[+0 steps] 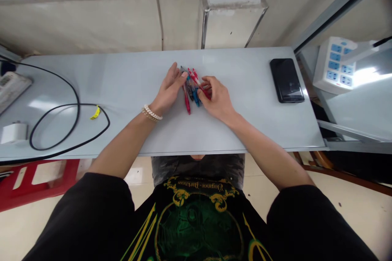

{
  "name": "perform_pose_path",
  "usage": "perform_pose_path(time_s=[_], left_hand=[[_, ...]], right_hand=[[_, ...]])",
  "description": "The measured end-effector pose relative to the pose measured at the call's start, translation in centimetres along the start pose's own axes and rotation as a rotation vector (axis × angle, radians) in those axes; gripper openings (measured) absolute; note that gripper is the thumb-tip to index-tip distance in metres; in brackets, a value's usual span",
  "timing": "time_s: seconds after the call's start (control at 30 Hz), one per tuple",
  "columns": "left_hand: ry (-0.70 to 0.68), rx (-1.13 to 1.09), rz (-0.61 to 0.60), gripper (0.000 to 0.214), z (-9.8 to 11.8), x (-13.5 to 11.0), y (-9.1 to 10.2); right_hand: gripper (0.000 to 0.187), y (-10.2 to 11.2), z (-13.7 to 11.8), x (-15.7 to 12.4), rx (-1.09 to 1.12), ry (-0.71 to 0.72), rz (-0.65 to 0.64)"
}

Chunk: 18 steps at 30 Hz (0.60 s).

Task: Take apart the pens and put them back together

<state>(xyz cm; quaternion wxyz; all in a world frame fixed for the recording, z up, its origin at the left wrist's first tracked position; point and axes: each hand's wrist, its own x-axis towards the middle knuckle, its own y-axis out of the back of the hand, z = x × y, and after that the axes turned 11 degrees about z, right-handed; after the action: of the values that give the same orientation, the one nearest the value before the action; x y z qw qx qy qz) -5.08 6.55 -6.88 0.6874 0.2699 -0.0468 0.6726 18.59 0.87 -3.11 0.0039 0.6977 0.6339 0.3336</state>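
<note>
A small bunch of pens lies on the grey tabletop between my hands. It includes a pinkish-red pen [186,102], a blue pen [195,97] and red-and-white pens [193,75]; some dark ones lie among them. On the left side of the bunch, my left hand [169,88] rests with its fingers stretched out and its thumb at the pens' upper part. My right hand [217,97] is curled at the right side, thumb and fingers around the lower end of a red pen. Parts of the pens are hidden by my fingers.
A black phone-like device [287,80] lies at the table's right. Leftward are a looped black cable [79,102] with a yellow tag [95,113] and a white adapter [14,132]. A white power strip [335,65] stands beyond the right edge; a red stool [45,179] is below left.
</note>
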Motion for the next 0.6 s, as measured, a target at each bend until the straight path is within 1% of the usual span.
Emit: perform_pose_path(time_s=[0.07, 0.1, 0.13, 0.2, 0.23, 0.3, 0.37, 0.4, 0.47, 0.53, 0.6], left_hand=[[0.050, 0.041, 0.008, 0.084, 0.6, -0.2, 0.3], [0.050, 0.071, 0.006, 0.086, 1.1, -0.4, 0.5], [0.016, 0.114, 0.004, 0.087, 1.8, -0.6, 0.6], [-0.086, 0.196, -0.057, 0.097, 3.1, -1.0, 0.8], [-0.137, 0.227, -0.100, 0.105, 3.7, -1.2, 0.8], [-0.213, 0.268, -0.185, 0.124, 4.7, -1.6, 0.7], [-0.256, 0.302, -0.251, 0.140, 5.4, -2.0, 0.4], [-0.268, 0.320, -0.276, 0.146, 5.6, -2.2, 0.2], [-0.280, 0.355, -0.303, 0.150, 5.9, -2.5, -0.2], [-0.284, 0.380, -0.307, 0.146, 5.9, -2.7, -0.4], [-0.286, 0.391, -0.302, 0.137, 5.7, -2.8, -0.3]], right_hand=[[0.030, 0.1, 0.2, 0.0, -0.100, 0.043, 0.014], [0.030, 0.2, 0.3, 0.0, -0.137, 0.052, 0.009], [0.031, 0.3, 0.4, 0.0, -0.160, 0.056, -0.003], [0.035, 0.6, 0.7, 0.1, -0.166, 0.073, -0.042], [0.036, 0.8, 0.9, 0.2, -0.157, 0.091, -0.067], [0.032, 1.2, 1.0, 0.5, -0.115, 0.138, -0.115], [0.027, 1.6, 1.1, 0.8, -0.045, 0.164, -0.147], [0.029, 1.7, 1.1, 1.0, -0.006, 0.157, -0.147], [0.039, 1.8, 1.1, 1.3, 0.069, 0.099, -0.115], [0.048, 1.8, 1.3, 1.6, 0.124, 0.007, -0.062], [0.054, 1.7, 1.5, 1.8, 0.169, -0.069, -0.011]])
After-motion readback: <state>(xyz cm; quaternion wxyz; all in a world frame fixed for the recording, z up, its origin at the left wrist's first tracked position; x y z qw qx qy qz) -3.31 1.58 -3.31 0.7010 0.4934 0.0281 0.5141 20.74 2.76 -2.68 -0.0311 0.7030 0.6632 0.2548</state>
